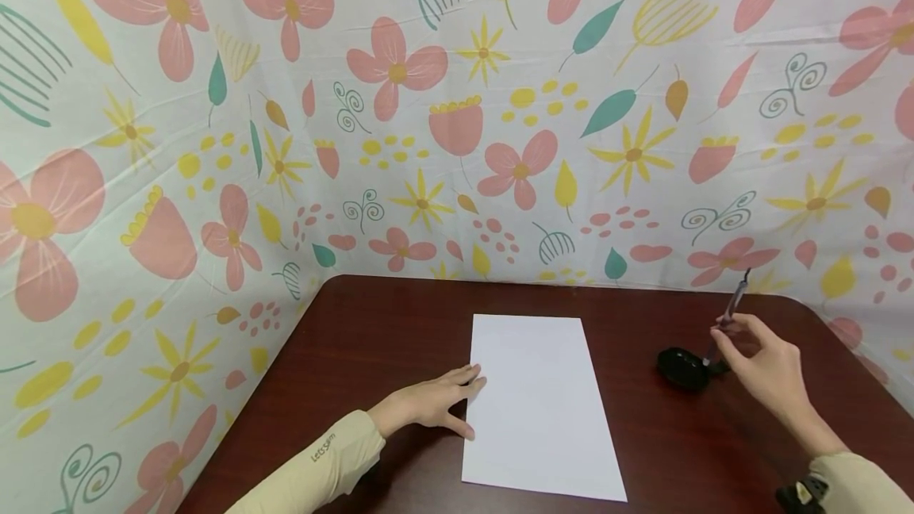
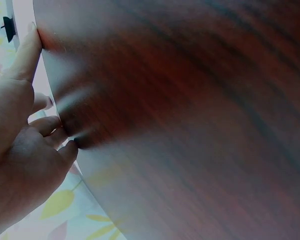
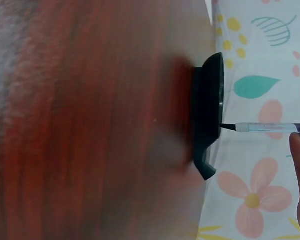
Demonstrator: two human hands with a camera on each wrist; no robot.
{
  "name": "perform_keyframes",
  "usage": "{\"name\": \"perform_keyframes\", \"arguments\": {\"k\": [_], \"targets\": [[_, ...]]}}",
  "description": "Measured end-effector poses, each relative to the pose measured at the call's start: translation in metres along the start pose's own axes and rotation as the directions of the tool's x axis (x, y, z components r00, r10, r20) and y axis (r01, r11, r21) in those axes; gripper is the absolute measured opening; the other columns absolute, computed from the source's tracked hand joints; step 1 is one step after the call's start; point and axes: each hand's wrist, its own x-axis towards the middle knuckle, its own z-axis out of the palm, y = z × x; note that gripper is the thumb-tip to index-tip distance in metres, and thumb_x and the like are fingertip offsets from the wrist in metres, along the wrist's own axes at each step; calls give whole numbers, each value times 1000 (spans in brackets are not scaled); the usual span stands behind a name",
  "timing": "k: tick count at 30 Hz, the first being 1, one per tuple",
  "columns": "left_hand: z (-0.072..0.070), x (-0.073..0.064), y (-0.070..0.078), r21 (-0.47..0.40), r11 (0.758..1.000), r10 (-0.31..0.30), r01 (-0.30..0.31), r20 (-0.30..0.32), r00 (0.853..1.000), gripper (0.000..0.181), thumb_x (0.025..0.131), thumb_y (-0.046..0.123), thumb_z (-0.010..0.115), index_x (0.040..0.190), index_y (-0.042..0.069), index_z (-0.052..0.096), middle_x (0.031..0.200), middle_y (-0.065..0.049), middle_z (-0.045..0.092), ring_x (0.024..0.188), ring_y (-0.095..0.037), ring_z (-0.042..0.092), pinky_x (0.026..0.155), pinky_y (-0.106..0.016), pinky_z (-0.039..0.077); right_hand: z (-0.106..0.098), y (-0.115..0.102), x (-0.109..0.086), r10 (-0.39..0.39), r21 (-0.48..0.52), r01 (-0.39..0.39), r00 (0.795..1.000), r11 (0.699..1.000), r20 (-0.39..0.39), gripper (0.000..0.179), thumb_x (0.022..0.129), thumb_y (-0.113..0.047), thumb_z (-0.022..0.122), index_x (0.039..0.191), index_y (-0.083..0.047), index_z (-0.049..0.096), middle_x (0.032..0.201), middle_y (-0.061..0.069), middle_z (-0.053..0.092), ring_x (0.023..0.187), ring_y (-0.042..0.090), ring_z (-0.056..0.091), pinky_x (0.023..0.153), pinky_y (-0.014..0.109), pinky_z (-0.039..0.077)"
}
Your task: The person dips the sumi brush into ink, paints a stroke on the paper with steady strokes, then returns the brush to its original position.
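The person wears a long-sleeved top in a pale beige or khaki cloth, and both sleeves reach down to the wrists. The left sleeve (image 1: 321, 470) has soft folds along the forearm and carries 1 small line of dark lettering near the cuff, which seems to read "Letssam", though it is too small to be sure. The right sleeve (image 1: 857, 486) is the same cloth and colour, with a plain cuff. A black strap or device (image 1: 803, 494) sits on the right forearm just below the cuff. The left hand (image 1: 435, 401) and right hand (image 1: 767, 371) are bare, with no rings or gloves showing.
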Motion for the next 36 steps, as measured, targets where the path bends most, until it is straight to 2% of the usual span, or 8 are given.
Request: {"name": "perform_keyframes", "arguments": {"k": [2,4,9,12,18,22,29,36], "targets": [[0,0,0,-2,1000,-1,1,1,1000,92,84,54,65,155,12,23,163,-10,11,151,-26,13,116,-39,30,-1,0,-1,-2,-10,2,1000,1000,8,31,76,6,75,104,-4,69,94,-45,53,57,-21,43,45,6,25],[0,0,0,-5,1000,-3,3,0,1000,92,84,54,65,155,12,23,163,-10,11,151,-26,13,116,-39,30,-2,0,0,-11,-21,11,1000,1000,11,31,76,6,75,104,-4,69,94,-45,52,55,-21,41,43,11,24],[-1,0,1,-14,1000,-13,13,-1,1000,92,84,53,65,155,12,24,163,-10,11,151,-25,13,116,-39,30,-4,-2,7,-23,-8,23,1000,1000,-11,29,75,7,74,103,0,69,96,-43,53,76,-29,49,59,0,38],[-1,0,1,-8,1000,-14,14,-3,1000,92,84,53,65,155,13,24,163,-10,12,151,-24,13,116,-38,31,-5,-6,12,-16,13,16,999,1000,-32,28,76,7,74,104,2,68,98,-41,55,82,-29,51,65,-3,39],[-1,0,0,3,1000,-5,5,-10,1000,92,84,53,65,155,11,24,163,-11,12,151,-25,13,116,-38,30,-5,-14,16,87,100,-80,994,992,-64,28,80,6,72,107,2,67,100,-34,59,85,-22,56,71,-3,41],[-1,0,1,5,1000,0,0,-8,1000,91,84,52,66,154,11,24,163,-11,13,151,-26,14,116,-38,30,-5,-19,17,175,149,-160,980,976,-97,26,81,7,70,107,6,66,98,-31,61,83,-18,57,73,-2,42],[0,1,2,-11,1000,2,-2,-4,1000,91,84,50,67,154,9,25,163,-12,13,151,-27,13,117,-39,30,-9,-49,25,290,274,-248,949,929,-126,24,84,8,66,107,14,61,89,-24,64,79,-12,61,72,1,46],[1,1,1,-16,1000,0,0,-2,1000,91,84,50,67,154,10,25,163,-12,12,151,-26,12,117,-40,29,-5,-49,27,367,349,-290,913,891,-178,22,84,9,65,104,0,63,83,-22,63,78,-12,62,71,2,47]]}}
